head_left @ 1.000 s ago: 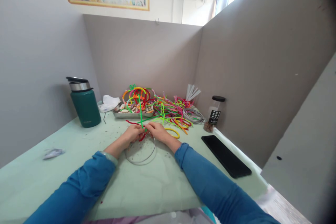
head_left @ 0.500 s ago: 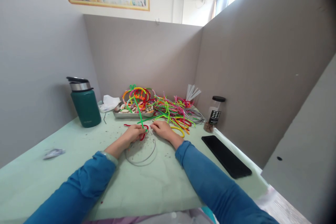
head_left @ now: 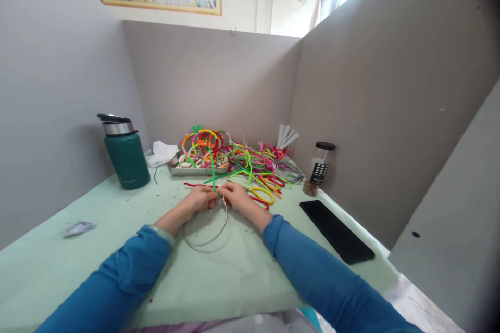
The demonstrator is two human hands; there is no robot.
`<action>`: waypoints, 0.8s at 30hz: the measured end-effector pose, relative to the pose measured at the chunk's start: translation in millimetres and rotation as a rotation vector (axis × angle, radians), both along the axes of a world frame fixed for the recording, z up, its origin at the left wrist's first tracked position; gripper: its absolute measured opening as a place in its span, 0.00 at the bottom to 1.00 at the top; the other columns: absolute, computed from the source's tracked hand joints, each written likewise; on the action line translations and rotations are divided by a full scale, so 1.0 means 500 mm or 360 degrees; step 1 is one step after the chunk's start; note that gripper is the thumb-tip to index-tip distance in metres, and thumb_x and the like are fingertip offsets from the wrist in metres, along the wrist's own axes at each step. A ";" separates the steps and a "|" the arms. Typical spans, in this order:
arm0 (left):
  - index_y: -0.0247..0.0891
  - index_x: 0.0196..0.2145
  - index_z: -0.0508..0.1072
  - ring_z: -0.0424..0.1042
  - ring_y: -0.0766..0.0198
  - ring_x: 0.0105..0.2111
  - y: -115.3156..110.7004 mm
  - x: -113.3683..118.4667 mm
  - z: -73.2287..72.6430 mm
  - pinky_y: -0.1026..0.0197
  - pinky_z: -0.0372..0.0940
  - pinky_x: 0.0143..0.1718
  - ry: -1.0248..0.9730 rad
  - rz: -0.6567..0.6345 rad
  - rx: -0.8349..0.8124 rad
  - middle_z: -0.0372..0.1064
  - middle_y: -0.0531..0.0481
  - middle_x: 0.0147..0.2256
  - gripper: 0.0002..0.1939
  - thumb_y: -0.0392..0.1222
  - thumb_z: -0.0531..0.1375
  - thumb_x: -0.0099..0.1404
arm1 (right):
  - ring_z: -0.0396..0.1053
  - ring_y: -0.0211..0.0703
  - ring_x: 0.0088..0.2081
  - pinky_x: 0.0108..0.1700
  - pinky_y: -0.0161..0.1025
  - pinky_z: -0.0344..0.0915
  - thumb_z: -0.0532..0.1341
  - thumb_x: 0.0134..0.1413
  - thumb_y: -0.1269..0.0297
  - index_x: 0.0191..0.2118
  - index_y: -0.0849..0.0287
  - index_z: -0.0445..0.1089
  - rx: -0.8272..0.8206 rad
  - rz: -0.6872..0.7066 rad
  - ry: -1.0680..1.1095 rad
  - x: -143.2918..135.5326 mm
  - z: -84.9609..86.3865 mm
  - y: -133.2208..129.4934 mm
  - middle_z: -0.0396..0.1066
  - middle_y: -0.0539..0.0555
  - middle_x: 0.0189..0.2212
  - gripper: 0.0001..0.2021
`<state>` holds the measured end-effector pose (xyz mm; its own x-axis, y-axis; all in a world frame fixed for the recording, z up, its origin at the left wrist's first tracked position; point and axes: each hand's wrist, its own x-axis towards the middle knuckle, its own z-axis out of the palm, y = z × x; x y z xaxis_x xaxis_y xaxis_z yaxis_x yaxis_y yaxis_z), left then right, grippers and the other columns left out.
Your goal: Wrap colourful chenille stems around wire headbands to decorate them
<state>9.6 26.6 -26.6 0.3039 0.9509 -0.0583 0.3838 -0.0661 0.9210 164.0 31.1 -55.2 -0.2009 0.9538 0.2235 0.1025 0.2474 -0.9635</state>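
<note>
I see the left hand [head_left: 201, 200] pinching the green stem [head_left: 213, 169] at the top of the grey wire ring [head_left: 225, 218], between both hands. The ring's visible curve is bare and the stem's long end stands loose (early stages, I'd judge). The right hand's [head_left: 235, 197] fingertips close in beside it; I can't tell on what.

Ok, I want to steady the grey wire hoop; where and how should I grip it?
I'd pinch the grey wire hoop by its lower arc, probably from the near side: that part curves toward the wearer, clear of the left hand and right hand, and is thin.
</note>
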 end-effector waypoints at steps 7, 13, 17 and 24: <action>0.37 0.18 0.61 0.48 0.74 0.12 -0.010 0.007 0.009 0.66 0.38 0.15 0.0068 0.0072 0.0034 0.57 0.55 0.13 0.15 0.49 0.57 0.53 | 0.55 0.31 0.14 0.17 0.30 0.51 0.57 0.53 0.61 0.28 0.59 0.64 0.0161 0.0011 -0.0193 0.011 0.006 -0.007 0.58 0.43 0.12 0.08; 0.37 0.21 0.61 0.50 0.73 0.12 -0.010 0.007 0.009 0.67 0.41 0.14 0.0077 0.0060 0.0077 0.61 0.54 0.16 0.11 0.46 0.57 0.52 | 0.55 0.31 0.13 0.17 0.30 0.51 0.59 0.52 0.61 0.26 0.59 0.63 0.0074 0.0100 -0.0134 0.014 0.005 -0.003 0.59 0.44 0.12 0.09; 0.37 0.21 0.62 0.51 0.73 0.13 -0.007 0.006 0.009 0.67 0.42 0.14 0.0101 0.0030 0.0121 0.62 0.54 0.16 0.09 0.45 0.56 0.51 | 0.56 0.32 0.14 0.17 0.31 0.51 0.59 0.51 0.58 0.25 0.59 0.63 0.0065 0.0189 -0.0106 0.017 0.001 0.004 0.61 0.45 0.13 0.11; 0.36 0.19 0.63 0.53 0.72 0.14 -0.003 0.004 0.008 0.66 0.45 0.17 0.0183 0.0027 0.0304 0.62 0.53 0.14 0.10 0.43 0.56 0.52 | 0.55 0.32 0.14 0.17 0.31 0.51 0.59 0.51 0.56 0.25 0.59 0.64 0.0017 0.0215 -0.0107 0.019 0.003 0.004 0.61 0.45 0.13 0.12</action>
<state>11.8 25.4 -22.5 0.2892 0.9530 0.0900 0.4881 -0.2277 0.8425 173.7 33.3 -53.4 -0.3424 0.9145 0.2155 0.1316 0.2738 -0.9527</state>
